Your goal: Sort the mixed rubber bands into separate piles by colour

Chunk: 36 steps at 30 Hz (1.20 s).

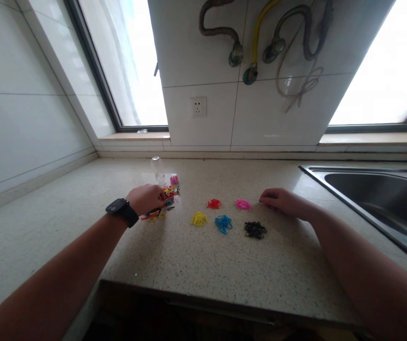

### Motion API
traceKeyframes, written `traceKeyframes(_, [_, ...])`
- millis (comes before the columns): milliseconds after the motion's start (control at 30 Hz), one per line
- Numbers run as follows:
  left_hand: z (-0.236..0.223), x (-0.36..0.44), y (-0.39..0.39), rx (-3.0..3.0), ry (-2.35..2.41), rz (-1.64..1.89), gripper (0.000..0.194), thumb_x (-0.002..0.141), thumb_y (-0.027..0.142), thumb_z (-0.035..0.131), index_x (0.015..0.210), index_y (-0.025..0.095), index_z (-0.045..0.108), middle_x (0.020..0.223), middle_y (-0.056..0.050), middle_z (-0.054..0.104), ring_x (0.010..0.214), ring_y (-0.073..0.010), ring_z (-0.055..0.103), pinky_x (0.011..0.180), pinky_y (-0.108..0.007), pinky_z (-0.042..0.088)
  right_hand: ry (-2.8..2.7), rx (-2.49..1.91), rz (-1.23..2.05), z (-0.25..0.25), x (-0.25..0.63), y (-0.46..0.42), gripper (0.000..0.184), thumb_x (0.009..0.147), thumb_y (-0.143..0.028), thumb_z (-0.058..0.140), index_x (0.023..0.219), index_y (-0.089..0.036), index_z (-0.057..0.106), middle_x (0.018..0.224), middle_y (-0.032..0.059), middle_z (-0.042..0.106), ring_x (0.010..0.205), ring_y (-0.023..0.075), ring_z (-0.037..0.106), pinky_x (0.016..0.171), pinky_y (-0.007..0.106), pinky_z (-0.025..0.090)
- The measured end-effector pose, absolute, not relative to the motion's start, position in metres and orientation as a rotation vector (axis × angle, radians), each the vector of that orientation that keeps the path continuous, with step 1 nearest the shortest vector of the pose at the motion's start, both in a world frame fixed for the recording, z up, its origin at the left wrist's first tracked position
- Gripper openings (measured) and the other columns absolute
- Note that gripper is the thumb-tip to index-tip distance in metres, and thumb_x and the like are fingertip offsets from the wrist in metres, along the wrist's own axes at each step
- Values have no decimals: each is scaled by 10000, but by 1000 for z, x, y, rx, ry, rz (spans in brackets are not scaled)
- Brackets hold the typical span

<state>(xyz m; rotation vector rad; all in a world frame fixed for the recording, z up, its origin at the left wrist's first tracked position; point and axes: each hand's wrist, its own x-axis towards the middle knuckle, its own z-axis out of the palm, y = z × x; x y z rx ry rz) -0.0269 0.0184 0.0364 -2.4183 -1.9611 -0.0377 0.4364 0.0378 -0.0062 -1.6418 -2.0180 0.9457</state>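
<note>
By left hand (pixel 145 199): multicoloured pile (pixel 171 192). Toward right hand (pixel 285 201): red pile (pixel 214 204), yellow pile (pixel 199 219), blue pile (pixel 223 223), pink pile (pixel 243 204), black pile (pixel 255 230).

Wrist device: one black watch (pixel 121 211), worn on the left wrist.
Watch case (pixel 117 206): squarish, rounded corners, dark face with a faint sheen; any readout too small to tell.
Watch band (pixel 131 218): black, smooth, broad, wrapped around the wrist and joined to the case; material cannot be told.
Left grip (pixel 146 199): bare hand, fingers uncovered, on the finger side of the watch.
Left forearm (pixel 65 270): bare, tapering toward the watch.
Right grip (pixel 285 202): bare hand, fingers uncovered, well to the right of the watch.
Right forearm (pixel 359 260): bare, widening away from its wrist, on the arm opposite the watch.
</note>
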Motion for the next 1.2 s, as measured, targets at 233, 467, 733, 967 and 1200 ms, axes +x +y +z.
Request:
traceKeyframes(233, [45, -26, 15, -2434, -1923, -110, 282, 788, 484, 596, 841, 266, 767, 754, -32, 707, 631, -175, 598, 577, -266, 349, -2048, -1647, 934, -7, 437, 40, 404, 834, -550, 575, 907, -160, 652, 680, 14, 567, 532, 104, 448, 486, 248, 342])
traceKeyframes(467, [55, 21, -13, -2605, -1662, -328, 242, 861, 402, 578, 947, 247, 743, 784, -20, 703, 692, -153, 603, 604, -267, 343, -2071, -1624, 925, -7, 437, 39, 419, 832, -573, 572, 880, -164, 650, 688, 16, 579, 530, 101, 448, 484, 244, 340])
traceKeyframes(733, [26, 88, -55, -2861, -1353, -473, 195, 921, 346, 564, 941, 234, 722, 806, -16, 712, 697, -152, 636, 630, -253, 404, -2094, -1617, 888, -10, 437, 41, 414, 830, -560, 579, 892, -161, 670, 678, 17, 586, 536, 106, 456, 493, 245, 352])
traceKeyframes(967, [3, 94, -54, -2749, -1302, -406, 214, 942, 331, 528, 921, 207, 701, 828, -59, 725, 767, -206, 683, 611, -277, 433, -2128, -1577, 818, -12, 438, 43, 403, 829, -557, 580, 871, -169, 683, 672, 19, 592, 557, 117, 476, 515, 251, 363])
traceKeyframes(1200, [1, 94, -54, -2781, -1233, -372, 221, 951, 310, 513, 912, 180, 687, 832, -68, 723, 760, -195, 679, 615, -272, 442, -2110, -1606, 824, -9, 435, 39, 408, 815, -562, 587, 866, -168, 678, 662, 14, 585, 544, 114, 463, 507, 249, 354])
